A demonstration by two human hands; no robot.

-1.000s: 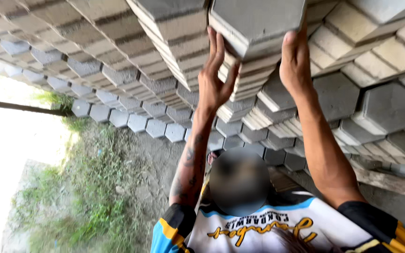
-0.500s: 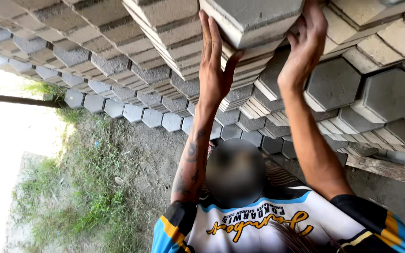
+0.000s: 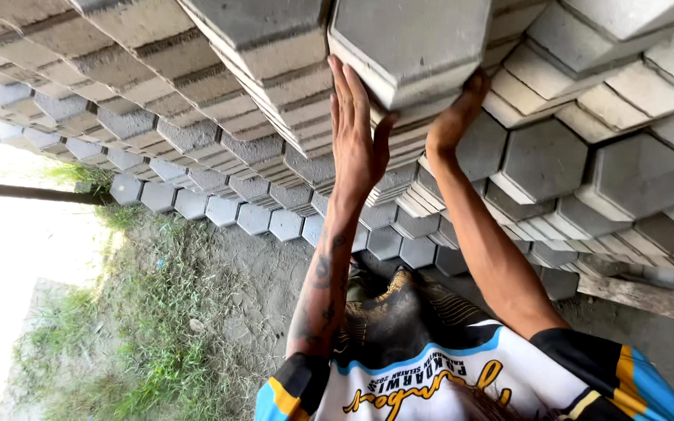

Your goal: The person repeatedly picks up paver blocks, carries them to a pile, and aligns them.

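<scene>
Rows of grey hexagonal paving blocks (image 3: 220, 210) already stand stacked across the grass and dirt (image 3: 142, 327), so much of the piling looks done. The left hand (image 3: 358, 144) presses flat, fingers spread, against one side of a hexagonal concrete paver (image 3: 411, 43) held up at the stack's top; the right hand (image 3: 455, 117) cups its other edge. The block isn't yet seated, I'd say. Compared with a second ago, both hands have closed in tighter beneath it.
</scene>
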